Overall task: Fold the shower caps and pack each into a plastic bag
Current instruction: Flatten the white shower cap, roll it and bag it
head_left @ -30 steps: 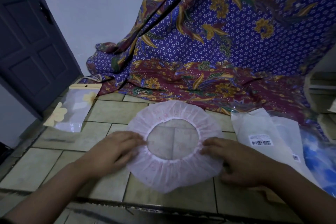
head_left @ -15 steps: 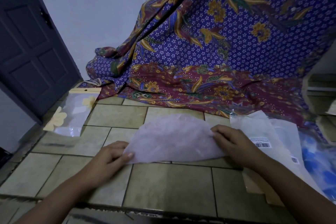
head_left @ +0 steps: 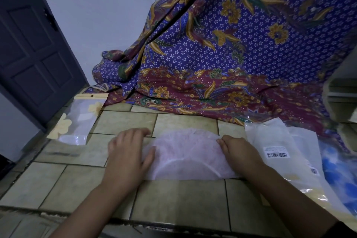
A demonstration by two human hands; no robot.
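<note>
One clear plastic bag [head_left: 77, 121] printed with yellow flowers lies at the far left on the tiled floor [head_left: 173, 199], just in front of a dark door [head_left: 34, 54]; we cannot make out whether anything is inside it. Next comes our left hand [head_left: 127, 152], palm down with the fingers loose and spread. Its thumb lies on the left end of the shower cap [head_left: 185, 152], so it presses rather than grips. The pink, see-through shower cap lies flat on the tiles between both hands, folded to a half-moon. Its long axis runs left to right, its straight edge faces us, and its curved edge points away toward the batik cloth [head_left: 231, 54] draped behind. Through the thin film we see the elastic rim as a pale arc, and the cap's two ends are hidden under our hands. Our right hand [head_left: 239, 152] sits on the right end with knuckles raised and fingers curled, pinching the cap's edge there, though the fingertips are tucked out of sight. Both forearms reach in from the lower edge, cut off by the frame. Just right of that hand lie overlapping white packets [head_left: 274, 141] with barcode labels, their contents hard to tell. At the far right, something blue and white [head_left: 338, 170] is cut off and too blurred to name.
</note>
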